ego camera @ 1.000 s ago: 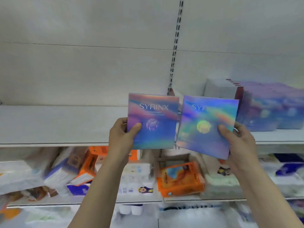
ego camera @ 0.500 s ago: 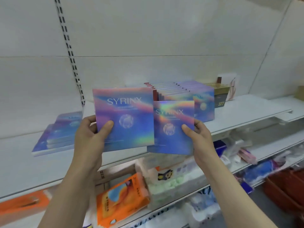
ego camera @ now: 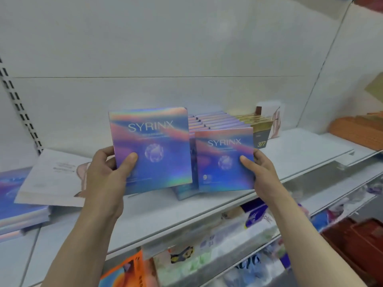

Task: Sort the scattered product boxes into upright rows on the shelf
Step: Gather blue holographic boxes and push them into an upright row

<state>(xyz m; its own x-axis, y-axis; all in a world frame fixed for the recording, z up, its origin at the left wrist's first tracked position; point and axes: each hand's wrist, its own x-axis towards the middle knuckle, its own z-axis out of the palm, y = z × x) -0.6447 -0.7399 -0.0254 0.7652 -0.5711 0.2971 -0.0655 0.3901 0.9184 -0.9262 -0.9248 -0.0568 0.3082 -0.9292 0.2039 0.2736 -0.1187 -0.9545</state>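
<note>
Your left hand (ego camera: 107, 175) grips one SYRINX box (ego camera: 151, 150) and your right hand (ego camera: 263, 175) grips another (ego camera: 226, 162). You've swung right since a second ago, so both boxes now sit right in front of the upright row (ego camera: 215, 121) on the shelf (ego camera: 300, 154). Looks ready for slotting in.

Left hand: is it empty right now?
No, the left hand grips an upright SYRINX box, thumb on its front face.

Glossy holographic boxes (ego camera: 151, 150), matt shelf (ego camera: 300, 154)
</note>
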